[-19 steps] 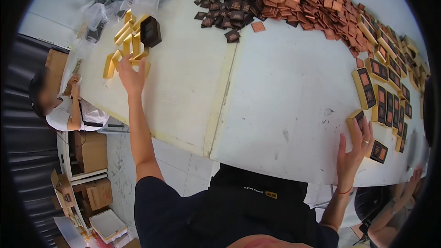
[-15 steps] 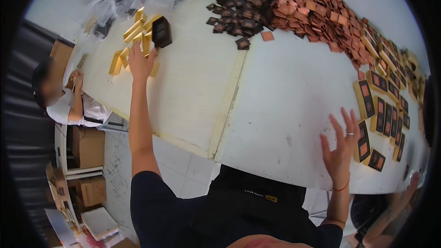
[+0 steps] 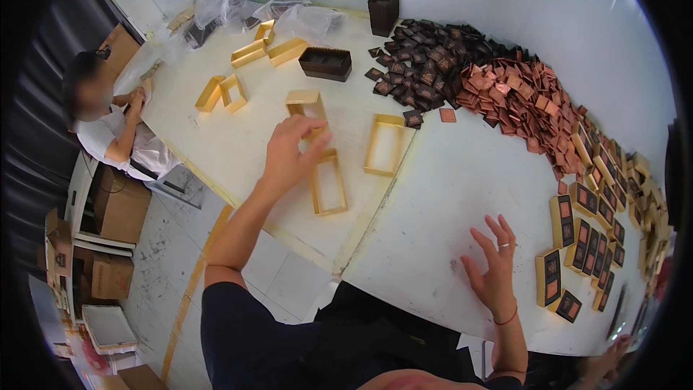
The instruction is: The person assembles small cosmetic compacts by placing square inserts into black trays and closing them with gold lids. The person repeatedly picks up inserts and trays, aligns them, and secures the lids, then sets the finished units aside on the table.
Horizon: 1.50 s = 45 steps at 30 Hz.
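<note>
My left hand (image 3: 289, 153) hovers over the left table section, thumb and forefinger apart and curved, with nothing visibly gripped. Its fingertips overlap the near end of one gold box frame (image 3: 303, 95); whether they touch it I cannot tell. Just below the thumb lies a second gold box frame (image 3: 330, 191), and to the right, beside the table seam, a third gold frame (image 3: 384, 144). My right hand (image 3: 494, 267), a ring on one finger, is held with fingers spread above the white table. Nearest to it are gold-sided boxes (image 3: 548, 278) with dark tops and copper squares.
Several gold frames (image 3: 249, 54) and a dark ridged tray (image 3: 325, 63) sit farther back. Another dark tray (image 3: 383, 11) stands upright behind black square packets (image 3: 426, 58) and copper squares (image 3: 520, 101). Plastic bags (image 3: 310, 22) line the back. A person (image 3: 108, 123) sits at left.
My left hand has come right and nearer from the gold cluster. Gold frames now lie spread toward the table's middle. My right hand stays open, and the whole view has shifted.
</note>
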{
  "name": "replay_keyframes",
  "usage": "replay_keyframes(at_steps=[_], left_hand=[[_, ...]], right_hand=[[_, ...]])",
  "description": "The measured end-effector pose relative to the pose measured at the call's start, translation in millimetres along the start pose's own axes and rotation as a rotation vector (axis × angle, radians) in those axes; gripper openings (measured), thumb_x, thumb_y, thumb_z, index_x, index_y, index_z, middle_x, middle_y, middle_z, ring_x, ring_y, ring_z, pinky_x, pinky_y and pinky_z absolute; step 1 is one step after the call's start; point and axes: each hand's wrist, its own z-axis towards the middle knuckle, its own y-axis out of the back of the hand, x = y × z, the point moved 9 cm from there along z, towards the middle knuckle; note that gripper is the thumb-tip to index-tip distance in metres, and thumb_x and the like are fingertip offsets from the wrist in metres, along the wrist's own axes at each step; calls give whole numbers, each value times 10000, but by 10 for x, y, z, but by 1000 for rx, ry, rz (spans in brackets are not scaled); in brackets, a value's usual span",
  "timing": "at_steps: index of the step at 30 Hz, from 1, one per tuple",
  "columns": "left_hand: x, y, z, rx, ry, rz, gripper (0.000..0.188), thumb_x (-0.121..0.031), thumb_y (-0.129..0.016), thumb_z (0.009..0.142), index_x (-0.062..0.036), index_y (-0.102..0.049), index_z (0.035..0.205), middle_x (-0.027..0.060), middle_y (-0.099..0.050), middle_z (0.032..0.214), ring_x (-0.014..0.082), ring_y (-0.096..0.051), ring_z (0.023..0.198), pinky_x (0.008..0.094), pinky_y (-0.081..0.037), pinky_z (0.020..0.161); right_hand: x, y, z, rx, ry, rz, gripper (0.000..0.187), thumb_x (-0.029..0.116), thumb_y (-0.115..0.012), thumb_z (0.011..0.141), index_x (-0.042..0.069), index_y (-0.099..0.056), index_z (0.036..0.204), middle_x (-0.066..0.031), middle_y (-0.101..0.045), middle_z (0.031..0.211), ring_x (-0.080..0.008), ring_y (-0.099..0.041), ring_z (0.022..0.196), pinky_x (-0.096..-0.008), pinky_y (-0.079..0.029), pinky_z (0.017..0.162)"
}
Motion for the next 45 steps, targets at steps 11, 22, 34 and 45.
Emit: replay_keyframes(at_steps=[11, 22, 34, 45], left_hand=[[506, -54, 959, -246, -208, 109, 275, -40, -718, 813, -43, -648, 1078, 133, -654, 1051, 332, -614, 1015, 393, -498, 878], [838, -471, 1532, -115, -98, 155, 221, -85, -763, 842, -30, -549, 846, 53, -550, 728, 185, -562, 643, 298, -461, 639], [-1406, -857, -130, 574, 310, -1135, 100, -59, -633, 951, 3, -629, 1030, 21, -661, 945, 69, -586, 830, 227, -476, 782], [-1372, -1383, -580, 721, 509, -1158, 191, -23, -761, 828, -48, -643, 976, 8, -684, 904, 79, -618, 797, 253, -496, 761]], right_hand=[[118, -180, 81, 21, 65, 182, 489, 51, -771, 773, 83, -635, 1241, -161, -501, 1410, -420, -435, 1327, -484, -410, 1072], [-205, -99, -144, -156, 7, 381, 370, 55, -735, 827, 88, -645, 1184, -139, -561, 1322, -337, -519, 1229, -412, -461, 1019], [-110, -646, 1462, -152, 337, -23, 833, 268, -805, 708, 86, -441, 1434, -169, -516, 1366, -363, -425, 1333, -543, -284, 1111], [-283, 217, -164, 228, 69, 156, 963, 373, -891, 667, 110, -434, 1473, -167, -499, 1399, -371, -440, 1327, -451, -328, 1121]])
